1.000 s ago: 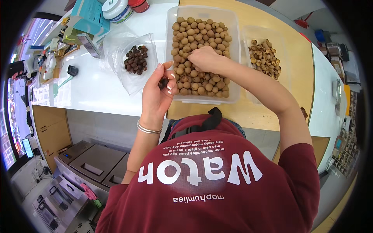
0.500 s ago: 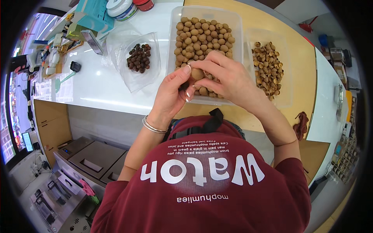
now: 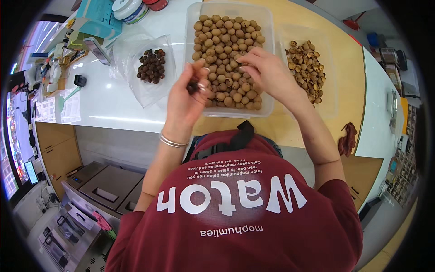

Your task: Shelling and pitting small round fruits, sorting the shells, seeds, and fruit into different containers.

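Note:
My left hand [image 3: 186, 97] is blurred, its fingers curled round a dark, peeled dried longan [image 3: 193, 87] by the near left side of a clear plastic tub [image 3: 270, 97]. Whole brown dried longans [image 3: 228, 43] fill that tub. Over its right side, my right hand [image 3: 270, 72] has thumb and fingertips drawn together; whatever lies between them is too small to make out. Dark peeled longans [image 3: 151, 66] form a pile on a clear plastic bag [image 3: 141, 94] to the left. Cracked longan shells [image 3: 306, 70] lie in a second clear container [image 3: 331, 61] on the right.
At the far left stand a white jar [image 3: 128, 10], a turquoise box [image 3: 99, 17] and a propped phone [image 3: 96, 51]. A green spoon-like tool [image 3: 68, 97] rests on the white tabletop. A dark red cloth [image 3: 347, 139] hangs at the table's right edge.
Both hands were together on a whole round longan; now they are apart. The left hand has moved left with the dark flesh, and the right hand has moved slightly away. The view has shifted slightly.

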`<action>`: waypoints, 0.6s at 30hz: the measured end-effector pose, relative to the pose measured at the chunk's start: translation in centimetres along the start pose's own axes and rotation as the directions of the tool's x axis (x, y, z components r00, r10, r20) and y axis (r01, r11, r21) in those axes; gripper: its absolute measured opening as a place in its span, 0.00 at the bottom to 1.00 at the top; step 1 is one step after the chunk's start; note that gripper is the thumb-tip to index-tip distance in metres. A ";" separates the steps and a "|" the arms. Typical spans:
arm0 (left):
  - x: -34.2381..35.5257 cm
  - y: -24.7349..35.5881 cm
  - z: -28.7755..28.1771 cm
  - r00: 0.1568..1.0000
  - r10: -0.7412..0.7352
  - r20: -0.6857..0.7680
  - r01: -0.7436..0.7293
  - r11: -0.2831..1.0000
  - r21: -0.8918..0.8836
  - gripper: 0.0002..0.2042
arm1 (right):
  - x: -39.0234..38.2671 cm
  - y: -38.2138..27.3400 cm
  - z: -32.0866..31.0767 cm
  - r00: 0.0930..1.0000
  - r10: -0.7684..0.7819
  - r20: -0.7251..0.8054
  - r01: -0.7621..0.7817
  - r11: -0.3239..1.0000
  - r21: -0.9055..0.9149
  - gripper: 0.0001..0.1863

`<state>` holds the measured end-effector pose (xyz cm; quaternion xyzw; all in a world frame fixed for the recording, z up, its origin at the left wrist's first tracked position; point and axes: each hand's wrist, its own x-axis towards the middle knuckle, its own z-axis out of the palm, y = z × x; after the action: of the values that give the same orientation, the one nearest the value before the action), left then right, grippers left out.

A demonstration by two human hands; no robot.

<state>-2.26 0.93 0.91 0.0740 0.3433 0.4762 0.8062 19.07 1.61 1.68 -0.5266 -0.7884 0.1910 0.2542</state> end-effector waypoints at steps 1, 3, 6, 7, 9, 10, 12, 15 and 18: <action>-0.2 0.9 0.8 0.993 0.079 -0.092 -0.074 0.995 0.063 0.15 | 0.0 0.5 -0.3 0.999 -0.017 0.051 0.018 1.000 -0.017 0.06; -0.1 2.0 0.4 0.994 0.111 -0.019 -0.110 0.992 0.053 0.15 | 0.2 0.7 -0.5 0.993 0.015 0.117 -0.007 0.998 -0.063 0.07; -0.4 1.7 0.8 0.996 0.085 0.008 -0.086 0.993 0.078 0.15 | 0.8 1.0 0.7 0.942 0.047 0.333 0.033 0.972 -0.231 0.07; -0.4 1.3 0.9 0.998 0.058 0.020 -0.060 0.993 0.098 0.15 | 0.9 0.6 1.3 0.871 0.072 0.487 0.078 0.956 -0.282 0.07; -0.4 0.7 0.8 0.999 0.025 0.042 -0.029 0.994 0.109 0.15 | 0.4 0.4 2.6 0.775 0.110 0.622 0.128 0.937 -0.325 0.07; -0.5 0.6 0.7 0.999 0.005 0.047 -0.012 0.990 0.143 0.15 | -0.1 0.1 3.4 0.797 0.085 0.599 0.157 0.927 -0.341 0.06; -0.8 0.4 0.9 1.000 -0.003 0.027 -0.003 0.975 0.223 0.15 | -0.1 0.5 3.7 0.765 0.061 0.641 0.208 0.918 -0.337 0.08; -1.2 0.5 0.6 0.999 0.014 0.038 -0.028 0.915 0.402 0.15 | 0.8 1.0 1.7 0.963 -0.093 0.253 0.078 0.995 0.068 0.13; -1.5 0.2 0.7 0.994 -0.024 0.106 -0.033 0.864 0.502 0.16 | 0.8 -2.6 -2.1 0.978 0.084 0.194 -0.170 0.856 0.489 0.19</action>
<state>-2.44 0.00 2.26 0.3083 0.4109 0.3675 0.7753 18.20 1.42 4.97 -0.4753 -0.6931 0.4492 0.3031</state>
